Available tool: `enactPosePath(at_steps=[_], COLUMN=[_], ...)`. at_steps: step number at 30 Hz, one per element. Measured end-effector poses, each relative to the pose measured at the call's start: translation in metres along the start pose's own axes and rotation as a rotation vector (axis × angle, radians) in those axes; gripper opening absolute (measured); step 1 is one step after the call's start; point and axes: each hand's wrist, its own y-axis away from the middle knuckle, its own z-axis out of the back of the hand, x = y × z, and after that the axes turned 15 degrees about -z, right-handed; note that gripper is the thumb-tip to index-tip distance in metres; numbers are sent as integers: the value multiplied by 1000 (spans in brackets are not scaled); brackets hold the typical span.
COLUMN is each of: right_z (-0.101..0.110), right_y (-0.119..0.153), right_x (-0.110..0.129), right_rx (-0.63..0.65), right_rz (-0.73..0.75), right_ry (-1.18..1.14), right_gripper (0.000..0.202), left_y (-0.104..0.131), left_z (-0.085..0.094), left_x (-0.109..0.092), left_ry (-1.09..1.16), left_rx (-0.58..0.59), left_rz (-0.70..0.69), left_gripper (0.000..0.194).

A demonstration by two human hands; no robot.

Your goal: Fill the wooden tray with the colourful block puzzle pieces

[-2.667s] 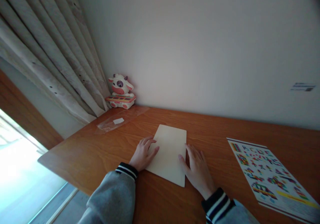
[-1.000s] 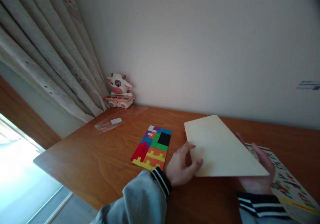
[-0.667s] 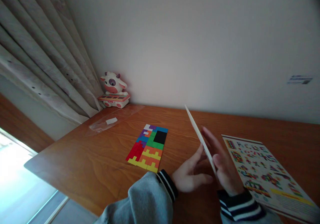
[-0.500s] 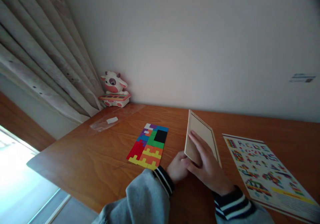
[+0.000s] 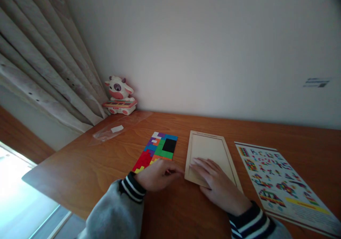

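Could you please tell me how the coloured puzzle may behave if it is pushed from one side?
The coloured puzzle would probably shift apart rather than slide whole, since it looks assembled from separate shapes, with no frame visible around it. It seems unlikely to roll or tip, as it lies flat on the table.

Probably a room at home, though little shows: a toy cow (image 5: 119,94) sits on the table's (image 5: 101,160) far-left corner, a curtain (image 5: 53,61) hangs beside the table, and colourful puzzle pieces (image 5: 145,158) lie on it.
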Motion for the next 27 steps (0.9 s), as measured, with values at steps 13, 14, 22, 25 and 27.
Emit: enactPosePath(at_steps=[13, 14, 22, 25, 27], right_z=[10, 8, -4, 0, 2], right_y=[11, 11, 15, 15, 14], right_x=[-9, -20, -60, -53, -49], right_rx=[12, -58, -176, -220, -251], right_rz=[-111, -153, -212, -214, -222], right_ry=[-204, -194, -37, -86, -121], right_gripper=[50, 49, 51, 42, 39], left_y=[-40, -38, -26, -26, -27], left_z=[-39, -40, -38, -37, -37], left_x=[48, 49, 51, 48, 47], left_ry=[-447, -482, -579, -588, -590], left_rx=[20, 82, 229, 241, 249], left_rz=[-352, -382, -446, -429, -431], left_gripper=[29, 29, 26, 25, 25])
